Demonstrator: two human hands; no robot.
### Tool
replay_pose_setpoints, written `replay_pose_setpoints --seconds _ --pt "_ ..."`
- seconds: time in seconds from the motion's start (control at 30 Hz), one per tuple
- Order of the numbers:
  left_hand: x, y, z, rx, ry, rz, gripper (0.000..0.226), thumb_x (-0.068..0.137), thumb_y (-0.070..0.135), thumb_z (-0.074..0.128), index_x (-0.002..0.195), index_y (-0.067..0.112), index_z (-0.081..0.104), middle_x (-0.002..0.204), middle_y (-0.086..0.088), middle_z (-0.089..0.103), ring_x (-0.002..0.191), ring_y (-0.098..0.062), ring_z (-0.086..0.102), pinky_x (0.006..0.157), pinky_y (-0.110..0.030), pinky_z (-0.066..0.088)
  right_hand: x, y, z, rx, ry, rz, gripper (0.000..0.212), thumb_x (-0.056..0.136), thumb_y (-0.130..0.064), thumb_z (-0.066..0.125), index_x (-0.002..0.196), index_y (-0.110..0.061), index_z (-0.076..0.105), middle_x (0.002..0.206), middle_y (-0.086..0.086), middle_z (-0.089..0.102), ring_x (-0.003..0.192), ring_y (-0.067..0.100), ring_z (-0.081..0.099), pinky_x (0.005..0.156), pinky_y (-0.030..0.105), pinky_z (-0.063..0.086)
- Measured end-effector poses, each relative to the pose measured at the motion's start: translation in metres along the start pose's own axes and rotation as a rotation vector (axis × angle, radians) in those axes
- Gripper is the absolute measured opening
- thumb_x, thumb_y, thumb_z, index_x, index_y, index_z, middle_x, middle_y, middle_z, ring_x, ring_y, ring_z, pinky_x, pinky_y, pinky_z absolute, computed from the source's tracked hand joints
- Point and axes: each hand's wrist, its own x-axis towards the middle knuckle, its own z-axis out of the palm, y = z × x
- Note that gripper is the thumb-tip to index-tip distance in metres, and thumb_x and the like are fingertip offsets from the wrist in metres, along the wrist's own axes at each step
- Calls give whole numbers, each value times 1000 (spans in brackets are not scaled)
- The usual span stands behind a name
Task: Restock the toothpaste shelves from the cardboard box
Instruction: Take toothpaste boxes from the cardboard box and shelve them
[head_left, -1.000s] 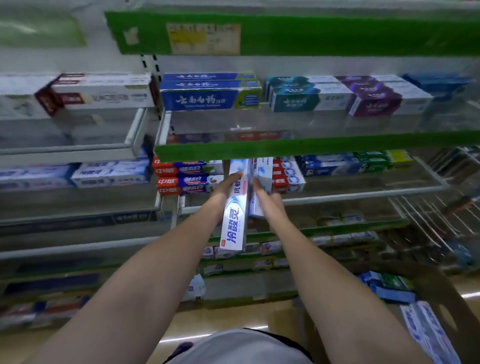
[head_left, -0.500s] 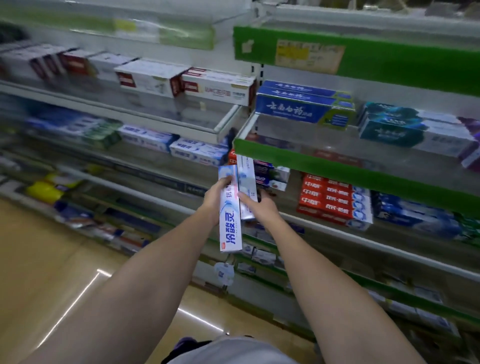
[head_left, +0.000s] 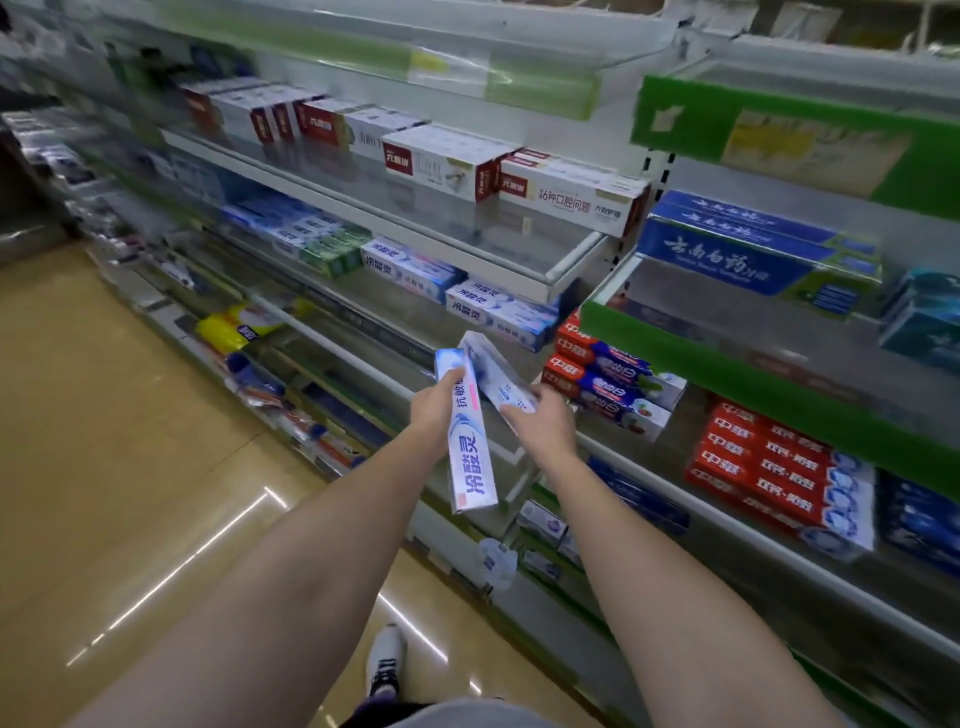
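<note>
your left hand (head_left: 434, 410) grips a white-blue toothpaste box (head_left: 470, 441), held near upright in front of the shelves | your right hand (head_left: 545, 423) holds a second box (head_left: 496, 376), tilted, just behind the first | both off the shelf, just below matching boxes on shelf (head_left: 498, 312) | red boxes (head_left: 779, 473) to the right

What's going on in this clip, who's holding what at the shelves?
A person stands at a shop's toothpaste shelves with a box in each hand. The left hand grips a white and blue toothpaste box, held nearly upright. The right hand holds a second white and blue box, tilted toward the shelf. Matching blue and white boxes lie on the shelf just behind, beside red toothpaste boxes. Neither held box is shelved yet.
</note>
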Motion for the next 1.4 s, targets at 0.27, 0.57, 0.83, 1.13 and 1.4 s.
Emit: replay_pose_setpoints --seconds 0.27,0.57,0.83,1.13,1.4 --pt "61 43 -9 25 -44 2 48 80 47 79 95 5 61 82 -11 72 68 -26 69 78 -40 61 53 -34 33 -377 101 -8 37 94 -27 68 127 -24 53 124 4 57 87 15 58 62 26 46" --pt "128 98 -25 73 -86 0 75 69 56 84 114 3 54 95 -14 71 79 -35 73 80 -52 61 109 -69 74 -630 279 75 56 95 1 48 148 -15 38 157 15 27 139 32 35 104 43 44" --pt "202 110 -20 56 -264 -72 97 52 66 81 127 10 57 106 -17 72 75 -34 72 65 -44 59 130 -62 100 -310 474 269 41 105 -10 39 146 -12 37 142 13 40 94 21 55 70 28 40" --pt "204 122 -18 28 -329 -53 89 59 54 83 126 3 55 106 -21 71 79 -37 72 74 -58 60 124 -49 104 -26 428 260 45 101 -19 56 145 -26 46 141 8 47 120 30 56 90 35 48" --pt "199 129 -21 38 -346 -42 88 64 49 85 127 8 40 109 -21 67 92 -37 71 81 -54 60 122 -53 106 132 465 279 44 97 -53 53 134 -31 43 126 5 55 101 28 56 84 37 44"
